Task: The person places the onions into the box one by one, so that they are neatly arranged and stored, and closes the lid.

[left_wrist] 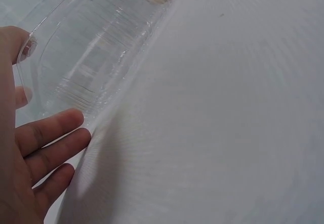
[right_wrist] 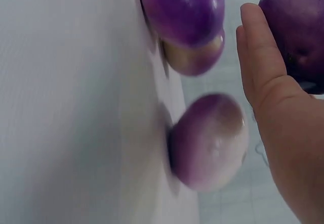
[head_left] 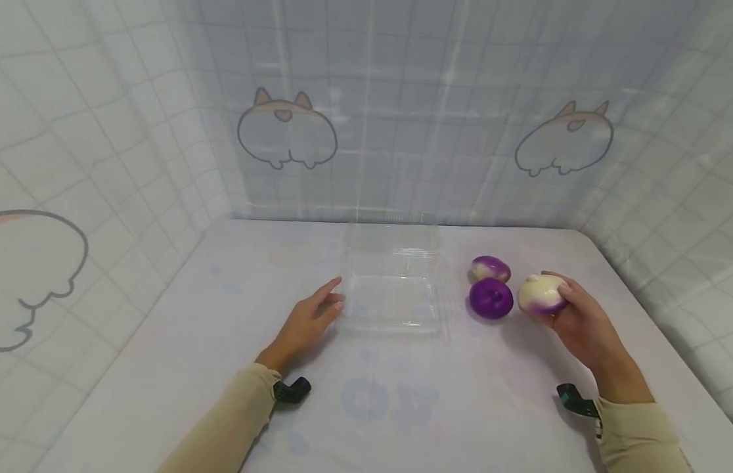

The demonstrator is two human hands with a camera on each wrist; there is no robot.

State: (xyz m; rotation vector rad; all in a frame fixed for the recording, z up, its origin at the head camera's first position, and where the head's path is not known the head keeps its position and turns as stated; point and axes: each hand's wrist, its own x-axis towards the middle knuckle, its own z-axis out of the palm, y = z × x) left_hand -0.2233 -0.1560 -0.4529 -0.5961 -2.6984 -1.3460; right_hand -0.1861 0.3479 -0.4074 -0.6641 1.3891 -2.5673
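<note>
My right hand (head_left: pixel 585 328) grips a purple-and-cream turnip (head_left: pixel 539 293), fingers and thumb around its sides. In the right wrist view the held turnip (right_wrist: pixel 298 29) shows its dark purple end. Just left of that hand lie a deep purple turnip (head_left: pixel 490 298) and, touching it from behind, a purple-and-white one (head_left: pixel 490 269). Another pale purple turnip (right_wrist: pixel 210 143) rests below the hand in the right wrist view, hidden in the head view. My left hand (head_left: pixel 304 328) is at the left edge of a clear plastic clamshell box (head_left: pixel 396 328), fingers loosely spread, fingertips by its rim (left_wrist: pixel 25 57).
The box stands with its lid (head_left: pixel 393 238) folded back toward the rear wall. A white cloth (head_left: pixel 372 407) covers the table. Tiled-print curtains (head_left: pixel 425 131) with cartoon animal shapes enclose the back and both sides.
</note>
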